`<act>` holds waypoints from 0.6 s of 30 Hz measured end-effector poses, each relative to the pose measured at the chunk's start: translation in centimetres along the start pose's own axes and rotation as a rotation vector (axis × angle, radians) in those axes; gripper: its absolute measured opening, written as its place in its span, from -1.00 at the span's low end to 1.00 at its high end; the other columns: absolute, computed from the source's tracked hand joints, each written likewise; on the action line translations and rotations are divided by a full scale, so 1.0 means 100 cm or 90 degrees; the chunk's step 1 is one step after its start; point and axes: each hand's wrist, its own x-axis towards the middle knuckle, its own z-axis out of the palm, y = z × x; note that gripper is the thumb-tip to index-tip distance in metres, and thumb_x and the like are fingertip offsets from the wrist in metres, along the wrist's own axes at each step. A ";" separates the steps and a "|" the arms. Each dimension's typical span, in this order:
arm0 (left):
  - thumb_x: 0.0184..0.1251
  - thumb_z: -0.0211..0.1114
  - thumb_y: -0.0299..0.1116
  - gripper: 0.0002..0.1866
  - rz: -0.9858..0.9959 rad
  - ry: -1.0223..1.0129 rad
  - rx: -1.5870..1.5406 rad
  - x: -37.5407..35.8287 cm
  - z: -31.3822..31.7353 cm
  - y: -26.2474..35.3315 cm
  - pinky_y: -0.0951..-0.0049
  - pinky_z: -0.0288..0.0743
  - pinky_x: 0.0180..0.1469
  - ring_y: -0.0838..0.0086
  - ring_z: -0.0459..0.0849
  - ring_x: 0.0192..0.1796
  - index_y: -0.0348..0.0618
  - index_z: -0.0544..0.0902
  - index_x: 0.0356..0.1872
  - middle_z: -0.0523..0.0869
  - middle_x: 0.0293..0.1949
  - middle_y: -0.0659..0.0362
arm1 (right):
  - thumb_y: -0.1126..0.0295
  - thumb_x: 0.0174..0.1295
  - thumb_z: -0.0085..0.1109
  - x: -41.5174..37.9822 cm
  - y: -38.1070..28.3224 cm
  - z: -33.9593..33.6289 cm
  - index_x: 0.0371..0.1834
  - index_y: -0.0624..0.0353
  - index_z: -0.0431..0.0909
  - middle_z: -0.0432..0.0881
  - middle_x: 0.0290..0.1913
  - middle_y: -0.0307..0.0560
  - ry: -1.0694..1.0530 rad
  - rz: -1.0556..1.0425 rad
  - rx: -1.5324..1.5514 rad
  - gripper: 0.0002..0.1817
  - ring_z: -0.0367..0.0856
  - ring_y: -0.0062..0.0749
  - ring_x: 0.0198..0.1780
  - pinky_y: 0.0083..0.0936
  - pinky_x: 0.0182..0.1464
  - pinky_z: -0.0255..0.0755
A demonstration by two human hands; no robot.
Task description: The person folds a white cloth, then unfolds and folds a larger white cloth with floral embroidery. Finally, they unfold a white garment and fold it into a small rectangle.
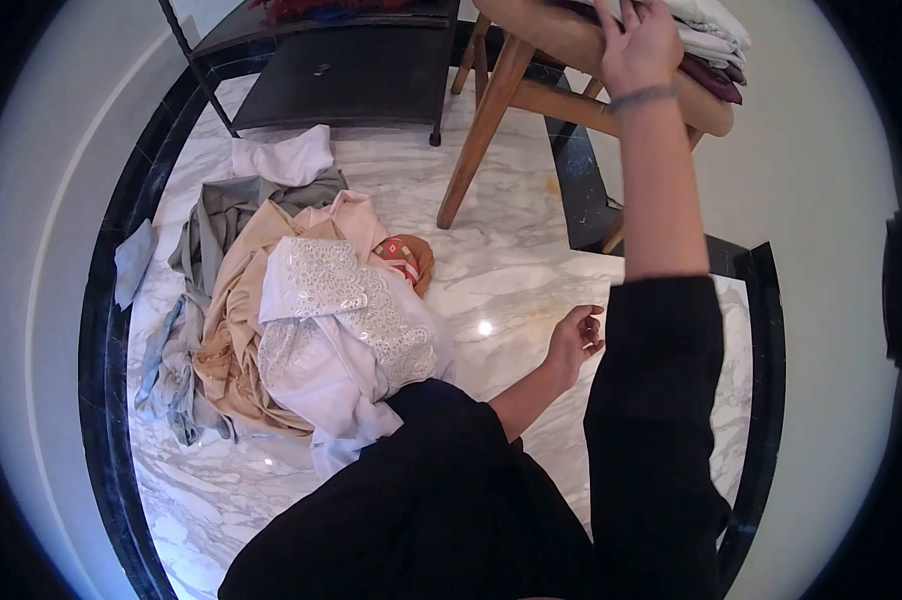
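Observation:
My right hand (643, 45) reaches far forward and touches a stack of folded clothes (709, 38) on a wooden chair (561, 40). Its fingers look spread, though the frame edge cuts off their tips. White cloth tops the stack, with dark maroon cloth (713, 82) beneath. My left hand (574, 347) hovers low over the marble floor, its fingers loosely curled and nothing visible in them. Left of it lies a heap of loose clothes, topped by a white garment with lace (346, 305). Tan cloth (241, 340), grey cloth (221, 220) and pink cloth (346, 220) show around it.
A dark metal shelf rack (346, 85) stands at the back, with red cloth (321, 8) on top. Small white cloth (286, 157) and a pale blue piece (134, 262) lie at the heap's edges. Walls close in on both sides, and a chair leg (471, 160) stands ahead.

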 end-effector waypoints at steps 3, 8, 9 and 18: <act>0.41 0.07 -0.12 -0.68 0.013 -0.063 -0.052 -0.032 0.025 0.014 0.28 0.43 0.01 0.48 0.54 -0.26 -0.11 0.54 -0.02 0.54 -0.39 0.26 | 0.46 0.23 0.11 -0.084 0.017 -0.013 0.15 0.22 0.30 0.53 0.02 -0.08 -0.125 -0.028 -0.170 -0.59 0.61 -0.30 -0.07 -0.24 -0.05 0.58; 0.38 0.12 -0.20 -0.78 -0.020 0.036 0.070 -0.007 0.003 0.011 0.49 0.43 -0.22 0.62 0.47 -0.42 -0.04 0.56 -0.08 0.50 -0.47 0.36 | 0.05 0.01 0.45 -0.249 0.117 -0.072 0.35 0.16 0.25 0.39 0.25 0.03 -0.637 0.237 -0.522 -0.13 0.37 -0.13 0.28 -0.32 0.31 0.26; 0.37 0.12 -0.20 -0.81 0.006 0.069 0.076 -0.019 0.016 0.014 0.53 0.41 -0.24 0.63 0.44 -0.44 -0.01 0.58 -0.15 0.49 -0.47 0.37 | -0.01 -0.09 0.52 -0.289 0.130 -0.087 0.42 0.16 0.13 0.27 0.39 0.14 -0.770 0.363 -0.560 0.05 0.24 0.05 0.41 -0.30 0.42 0.15; 0.37 0.08 -0.24 -0.80 -0.001 0.096 0.204 -0.012 -0.002 -0.006 0.54 0.38 -0.34 0.63 0.43 -0.48 -0.08 0.60 -0.20 0.47 -0.50 0.32 | 0.12 0.11 0.36 -0.315 0.126 -0.122 0.05 0.17 0.38 0.58 0.01 0.17 -0.775 0.385 -0.713 -0.45 0.54 0.04 0.11 -0.21 0.10 0.41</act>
